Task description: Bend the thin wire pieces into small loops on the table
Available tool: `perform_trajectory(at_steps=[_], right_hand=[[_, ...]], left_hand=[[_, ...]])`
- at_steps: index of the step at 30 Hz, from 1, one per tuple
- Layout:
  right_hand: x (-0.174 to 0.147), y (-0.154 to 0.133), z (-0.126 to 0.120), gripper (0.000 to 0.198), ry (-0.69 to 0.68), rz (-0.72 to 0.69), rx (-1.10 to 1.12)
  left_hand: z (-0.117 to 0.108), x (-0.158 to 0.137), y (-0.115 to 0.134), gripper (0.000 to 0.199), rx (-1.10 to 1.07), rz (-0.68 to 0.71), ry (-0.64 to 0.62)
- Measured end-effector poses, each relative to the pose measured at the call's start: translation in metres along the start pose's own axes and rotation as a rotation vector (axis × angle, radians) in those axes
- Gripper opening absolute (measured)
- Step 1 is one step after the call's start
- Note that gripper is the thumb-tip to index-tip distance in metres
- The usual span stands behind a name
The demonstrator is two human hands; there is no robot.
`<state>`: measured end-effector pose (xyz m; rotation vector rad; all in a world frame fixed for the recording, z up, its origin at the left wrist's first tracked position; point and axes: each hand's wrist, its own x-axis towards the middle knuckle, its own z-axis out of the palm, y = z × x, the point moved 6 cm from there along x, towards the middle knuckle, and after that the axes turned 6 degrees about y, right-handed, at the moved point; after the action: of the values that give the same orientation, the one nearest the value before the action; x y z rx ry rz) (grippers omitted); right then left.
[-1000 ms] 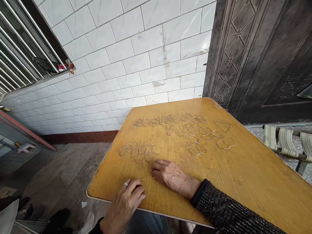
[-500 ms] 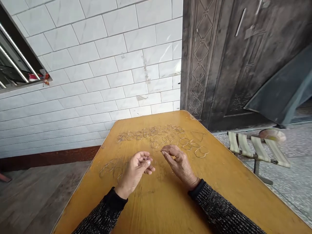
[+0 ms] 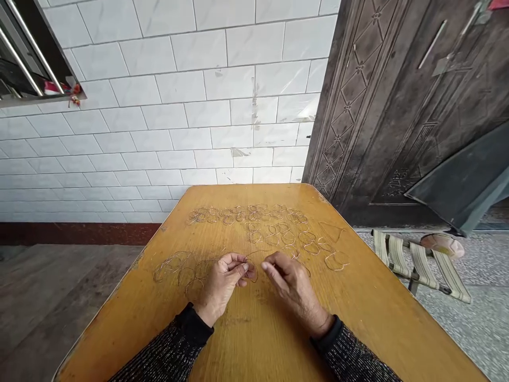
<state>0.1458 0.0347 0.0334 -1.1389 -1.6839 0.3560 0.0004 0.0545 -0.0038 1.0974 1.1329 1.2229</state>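
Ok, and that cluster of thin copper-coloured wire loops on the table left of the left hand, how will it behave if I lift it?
The wire cluster would probably feel light, since its strands look so fine. It may flex springily, as the loops hold rounded curves. Because they overlap, lifting one might drag others along.

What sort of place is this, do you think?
Probably the porch or entrance area of a home, judging by the white tiled wall, the barred window and the big, dark patterned door.

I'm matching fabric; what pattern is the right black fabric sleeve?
The right sleeve has pale flecks, best seen in head view.
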Motion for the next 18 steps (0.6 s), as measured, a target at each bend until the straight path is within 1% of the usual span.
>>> perform_trajectory(at_steps=[2, 3, 5, 7, 10, 12, 15, 18], right_hand=[[-0.003, -0.003, 0.012, 0.023, -0.126, 0.003, 0.046], [-0.004, -0.003, 0.016, 0.024, -0.155, 0.017, 0.082], [-0.004, 0.000, 0.019, 0.026, -0.161, 0.085, 0.183], [-0.003, 0.006, 0.019, 0.025, -0.150, 0.202, 0.329], [-0.004, 0.015, 0.020, 0.023, -0.158, 0.417, 0.570], [-0.005, 0.016, 0.021, 0.025, -0.176, 0.511, 0.688], [-0.006, 0.012, 0.022, 0.023, -0.258, 0.553, 0.781], [-0.007, 0.009, 0.024, 0.022, -0.358, 0.560, 0.782]], left_hand=[[0.002, -0.001, 0.003, 0.019, 0.072, 0.039, -0.009], [0.003, -0.002, 0.005, 0.017, 0.106, 0.062, -0.020], [0.005, -0.005, 0.008, 0.016, 0.153, 0.099, -0.040], [0.005, -0.007, 0.010, 0.017, 0.152, 0.110, -0.043], [0.003, -0.008, 0.012, 0.018, 0.082, 0.082, -0.015], [0.001, -0.007, 0.013, 0.019, 0.040, 0.066, -0.008], [0.002, -0.007, 0.016, 0.019, 0.050, 0.076, -0.032], [0.003, -0.008, 0.018, 0.018, 0.145, 0.119, -0.066]])
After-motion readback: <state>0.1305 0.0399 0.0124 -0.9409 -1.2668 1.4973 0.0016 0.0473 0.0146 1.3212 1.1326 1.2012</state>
